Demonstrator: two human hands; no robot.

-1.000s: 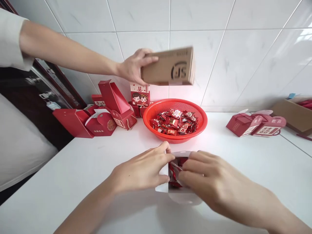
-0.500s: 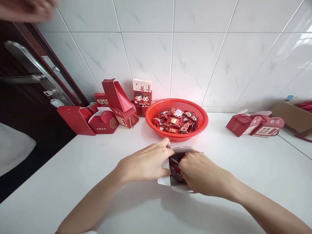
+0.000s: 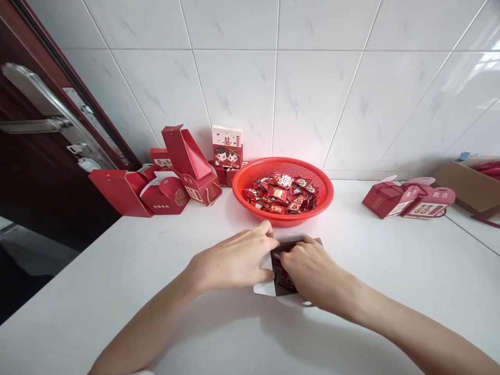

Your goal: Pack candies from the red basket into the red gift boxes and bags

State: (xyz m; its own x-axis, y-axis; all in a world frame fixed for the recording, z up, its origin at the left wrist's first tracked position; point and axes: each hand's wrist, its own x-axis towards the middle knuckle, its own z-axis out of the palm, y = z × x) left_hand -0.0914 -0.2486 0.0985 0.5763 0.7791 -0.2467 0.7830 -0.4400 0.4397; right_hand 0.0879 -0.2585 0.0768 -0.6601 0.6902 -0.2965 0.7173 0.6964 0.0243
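Note:
An opened candy box (image 3: 264, 288) with pale inner flaps lies on the white table, just in front of the red basket. My left hand (image 3: 232, 260) is closed on its left flap, the thumb low and the fingers at the top edge. Inside the box are red wrapped sweets (image 3: 287, 282), partly in shadow. My right hand (image 3: 318, 273) reaches in from the right with curled fingers. Its fingertips are hidden among the contents, so what they hold does not show.
Behind the box, a red perforated basket (image 3: 283, 220) holds many wrapped sweets (image 3: 279, 194). Several red gift boxes (image 3: 166, 200) stand at the back left, by a door with a metal handle (image 3: 35, 126). Two red boxes (image 3: 390, 200) and a cardboard carton (image 3: 469, 190) are at right.
My right hand has shifted slightly left and deeper into the box. My left hand keeps its hold. At the left, another person's hand and pale clothing have gone from view.

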